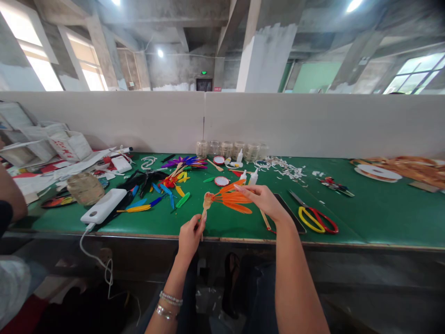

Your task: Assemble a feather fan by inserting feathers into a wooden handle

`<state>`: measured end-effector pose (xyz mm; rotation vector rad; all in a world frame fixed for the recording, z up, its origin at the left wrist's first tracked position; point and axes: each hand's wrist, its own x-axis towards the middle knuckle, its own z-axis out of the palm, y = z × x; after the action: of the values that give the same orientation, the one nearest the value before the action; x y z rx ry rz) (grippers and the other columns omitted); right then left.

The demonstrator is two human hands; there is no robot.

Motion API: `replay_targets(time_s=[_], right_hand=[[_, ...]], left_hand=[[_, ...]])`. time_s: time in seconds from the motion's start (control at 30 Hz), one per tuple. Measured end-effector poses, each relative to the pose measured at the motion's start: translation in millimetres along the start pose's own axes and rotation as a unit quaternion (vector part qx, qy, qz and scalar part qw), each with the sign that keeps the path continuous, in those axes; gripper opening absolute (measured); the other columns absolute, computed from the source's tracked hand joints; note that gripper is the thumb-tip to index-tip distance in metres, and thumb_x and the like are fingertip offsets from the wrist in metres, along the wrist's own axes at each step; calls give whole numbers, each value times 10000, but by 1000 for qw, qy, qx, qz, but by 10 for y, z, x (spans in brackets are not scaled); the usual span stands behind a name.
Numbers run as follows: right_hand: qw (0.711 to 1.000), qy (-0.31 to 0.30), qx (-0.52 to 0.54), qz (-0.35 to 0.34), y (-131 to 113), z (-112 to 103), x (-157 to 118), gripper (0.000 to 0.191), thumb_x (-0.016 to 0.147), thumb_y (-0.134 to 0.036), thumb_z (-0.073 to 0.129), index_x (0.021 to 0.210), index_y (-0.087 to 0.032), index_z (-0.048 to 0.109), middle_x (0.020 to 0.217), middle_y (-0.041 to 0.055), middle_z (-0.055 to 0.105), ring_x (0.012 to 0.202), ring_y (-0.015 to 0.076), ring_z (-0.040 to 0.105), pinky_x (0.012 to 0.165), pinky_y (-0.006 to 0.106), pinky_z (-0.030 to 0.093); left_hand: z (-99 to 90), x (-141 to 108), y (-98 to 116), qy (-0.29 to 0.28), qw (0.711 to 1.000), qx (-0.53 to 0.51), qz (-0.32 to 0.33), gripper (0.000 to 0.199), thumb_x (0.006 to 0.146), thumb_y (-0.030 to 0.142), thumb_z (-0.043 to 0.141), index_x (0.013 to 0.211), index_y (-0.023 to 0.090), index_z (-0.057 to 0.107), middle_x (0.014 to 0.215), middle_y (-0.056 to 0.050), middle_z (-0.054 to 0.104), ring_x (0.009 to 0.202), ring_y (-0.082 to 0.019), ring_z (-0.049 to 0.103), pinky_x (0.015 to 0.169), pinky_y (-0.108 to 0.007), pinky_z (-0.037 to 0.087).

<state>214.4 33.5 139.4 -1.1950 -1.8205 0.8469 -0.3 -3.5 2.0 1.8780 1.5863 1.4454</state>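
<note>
My left hand point(190, 234) is closed around a pale wooden stick point(204, 214) just above the table's front edge. Several orange feathers point(236, 198) fan out to the right from the stick's thick tan head point(208, 198). The fingers of my right hand point(263, 199) pinch the tip of the uppermost orange feather. A dark flat panel point(290, 215) lies partly behind my right wrist, and a second pale stick point(265, 220) lies beside it. Loose blue, yellow and green feathers point(182, 200) are on the green table left of my hands.
Scissors point(318, 219) with red and yellow handles lie to the right. White glue bottles point(253, 177) stand behind the orange feathers. A white power bank point(103, 206) with a cable and a cloudy jar point(85, 189) are at left, near another person's arm point(12, 197). A white partition point(278, 123) closes the back.
</note>
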Motion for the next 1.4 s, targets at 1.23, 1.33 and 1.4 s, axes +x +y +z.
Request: replay_targets(time_s=[1.23, 1.33, 1.4], right_hand=[[995, 91, -44, -14, 12, -30, -3, 369, 690, -493, 602, 812, -168, 727, 847, 62, 707, 833, 273, 629, 699, 331, 485], [998, 47, -44, 0, 11, -52, -19, 389, 709, -504, 577, 830, -166, 725, 836, 62, 706, 845, 276, 623, 695, 330, 482], [1000, -10, -29, 6, 13, -53, -24, 387, 698, -486, 598, 887, -170, 717, 864, 61, 704, 865, 270, 618, 706, 328, 485]], left_hand=[[3, 5, 7, -4, 1000, -1, -5, 312, 834, 402, 412, 837, 161, 610, 442, 50, 425, 419, -75, 400, 478, -179, 314], [7, 7, 5, -6, 1000, -6, -12, 300, 838, 393, 408, 827, 164, 603, 437, 54, 416, 415, -73, 397, 470, -175, 309], [6, 9, 5, -2, 1000, -2, -11, 296, 836, 390, 410, 818, 165, 602, 442, 54, 414, 416, -72, 392, 465, -174, 304]])
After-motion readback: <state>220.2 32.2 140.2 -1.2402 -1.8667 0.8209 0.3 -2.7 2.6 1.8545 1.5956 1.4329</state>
